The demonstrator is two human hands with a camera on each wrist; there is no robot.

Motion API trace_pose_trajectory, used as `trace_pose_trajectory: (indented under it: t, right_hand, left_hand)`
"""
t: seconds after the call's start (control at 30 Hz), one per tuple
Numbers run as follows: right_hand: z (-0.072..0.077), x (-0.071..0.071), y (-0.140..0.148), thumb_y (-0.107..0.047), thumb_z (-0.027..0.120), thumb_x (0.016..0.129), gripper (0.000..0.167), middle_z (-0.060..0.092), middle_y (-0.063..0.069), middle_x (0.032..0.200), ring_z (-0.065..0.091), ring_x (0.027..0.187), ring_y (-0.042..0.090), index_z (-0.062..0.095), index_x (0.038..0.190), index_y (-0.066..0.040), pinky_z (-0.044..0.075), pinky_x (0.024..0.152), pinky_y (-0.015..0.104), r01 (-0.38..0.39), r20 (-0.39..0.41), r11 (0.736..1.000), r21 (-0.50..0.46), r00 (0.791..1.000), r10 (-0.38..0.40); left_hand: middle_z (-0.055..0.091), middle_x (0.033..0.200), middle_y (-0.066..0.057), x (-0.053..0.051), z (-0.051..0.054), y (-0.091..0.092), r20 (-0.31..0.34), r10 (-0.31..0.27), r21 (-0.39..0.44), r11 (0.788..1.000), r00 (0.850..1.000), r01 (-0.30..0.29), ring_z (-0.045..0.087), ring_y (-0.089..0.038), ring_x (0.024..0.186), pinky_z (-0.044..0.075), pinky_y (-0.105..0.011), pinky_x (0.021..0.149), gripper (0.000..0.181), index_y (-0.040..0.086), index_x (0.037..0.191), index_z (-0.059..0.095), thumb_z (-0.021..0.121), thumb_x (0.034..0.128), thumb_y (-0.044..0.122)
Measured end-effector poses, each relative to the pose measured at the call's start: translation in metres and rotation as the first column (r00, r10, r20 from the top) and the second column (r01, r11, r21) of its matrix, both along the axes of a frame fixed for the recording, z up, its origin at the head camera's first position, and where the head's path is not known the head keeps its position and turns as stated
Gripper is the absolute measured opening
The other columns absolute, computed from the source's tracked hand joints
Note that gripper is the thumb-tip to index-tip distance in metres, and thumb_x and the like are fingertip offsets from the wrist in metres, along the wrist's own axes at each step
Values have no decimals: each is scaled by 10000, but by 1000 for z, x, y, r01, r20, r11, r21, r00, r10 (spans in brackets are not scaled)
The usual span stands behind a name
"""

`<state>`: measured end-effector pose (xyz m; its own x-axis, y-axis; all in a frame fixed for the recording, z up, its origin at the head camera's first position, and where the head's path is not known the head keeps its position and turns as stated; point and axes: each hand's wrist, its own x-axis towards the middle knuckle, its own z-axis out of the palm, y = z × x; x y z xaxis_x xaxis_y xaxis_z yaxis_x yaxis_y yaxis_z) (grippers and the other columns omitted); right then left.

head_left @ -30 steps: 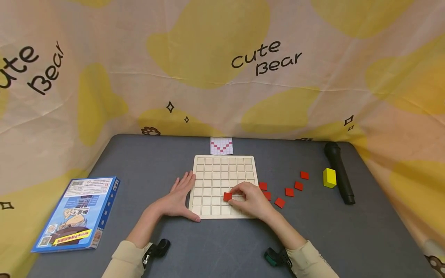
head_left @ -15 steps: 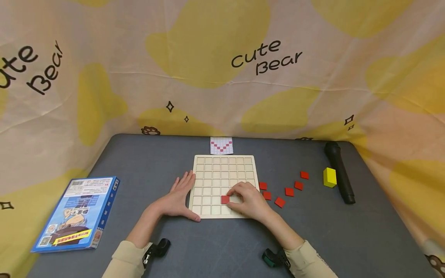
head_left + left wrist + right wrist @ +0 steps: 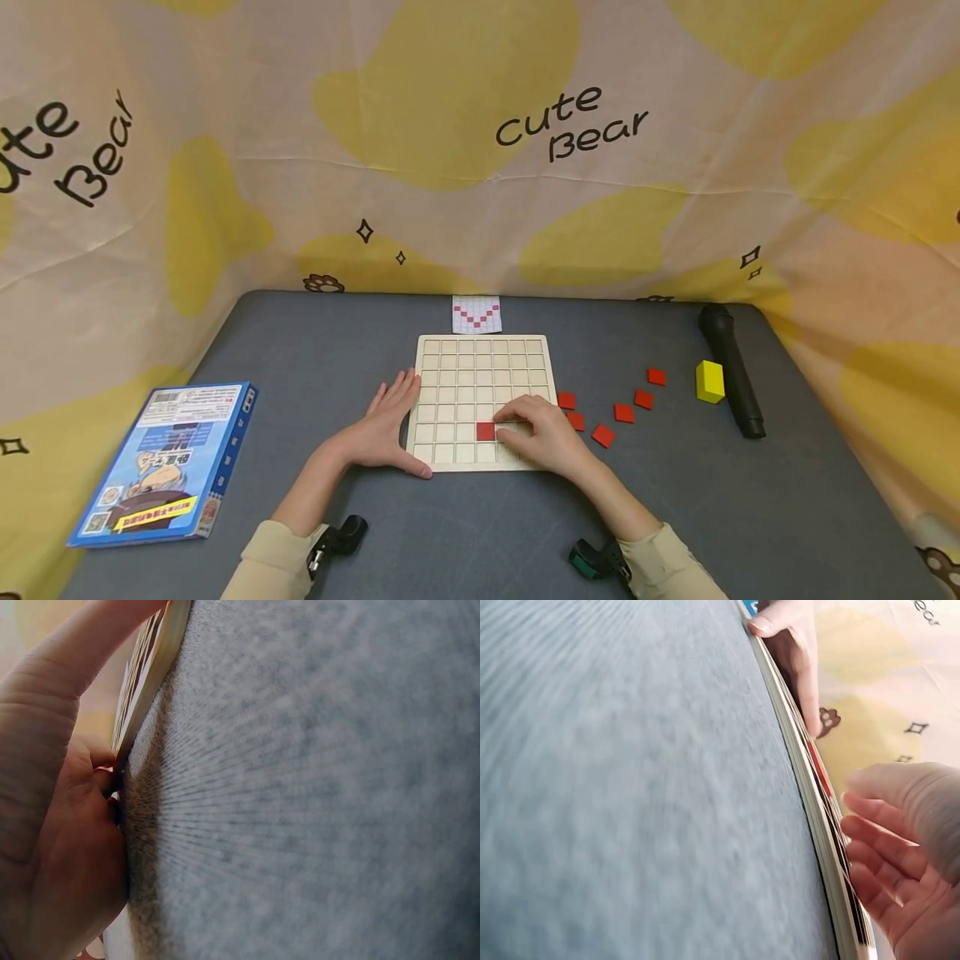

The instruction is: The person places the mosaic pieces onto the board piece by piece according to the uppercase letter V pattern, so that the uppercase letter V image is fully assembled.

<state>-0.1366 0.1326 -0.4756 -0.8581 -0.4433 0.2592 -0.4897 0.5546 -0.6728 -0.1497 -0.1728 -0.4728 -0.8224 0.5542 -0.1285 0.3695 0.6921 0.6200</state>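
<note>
On the tabletop (image 3: 465, 533) we count one grid board (image 3: 485, 412), with one red tile (image 3: 485, 432) in the fourth cell from the left, second row from its near edge. Six more red tiles (image 3: 623, 413) lie right of the board; farther right are one yellow block (image 3: 710, 382) and one black microphone (image 3: 737, 379) (just beside each other). Beyond the board we see one pattern card (image 3: 476, 315), and well to its left, one blue box (image 3: 161, 467). The right hand (image 3: 543, 433) has its fingers loosely bent and slightly parted beside the placed tile, holding nothing; whether they touch it, we cannot tell. The left hand (image 3: 380, 433), fingers straight and thumb spread wide, rests against the board's left side, gripping nothing.
</note>
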Motion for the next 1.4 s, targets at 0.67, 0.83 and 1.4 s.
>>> trace_pose_trajectory:
  t: [0.67, 0.83, 1.4]
  right_hand:
    - [2, -17, 86, -118, 771, 838, 200, 676, 72, 1047, 589, 854, 212, 738, 1035, -105, 501, 754, 392, 298, 12, 946, 127, 953, -301]
    - [0, -21, 89, -148, 775, 839, 223, 670, 76, 1054, 579, 868, 214, 738, 1053, -96, 497, 769, 391, 281, 20, 947, 155, 958, -287]
    - [2, -24, 89, -145, 789, 826, 296, 635, 65, 1067, 525, 826, 188, 724, 1113, -112, 457, 706, 347, 251, 2, 952, 175, 967, -255]
  left_hand:
    - [-58, 1618, -173, 1, -1, -1, -5, 7, 3, 1000, 1000, -7, -78, -313, 1481, -36, -533, 1149, 1393, -31, 1544, 40, 848, 608, 610]
    - [-61, 1616, -177, 1, -1, 0, 1, 6, 10, 1000, 1000, -6, -82, -316, 1479, -37, -534, 1149, 1391, -34, 1543, 37, 851, 610, 602]
    - [-49, 1616, -179, 1, -1, 0, -1, 14, 9, 1000, 1000, -14, -76, -312, 1481, -34, -527, 1151, 1392, -28, 1544, 45, 853, 604, 605]
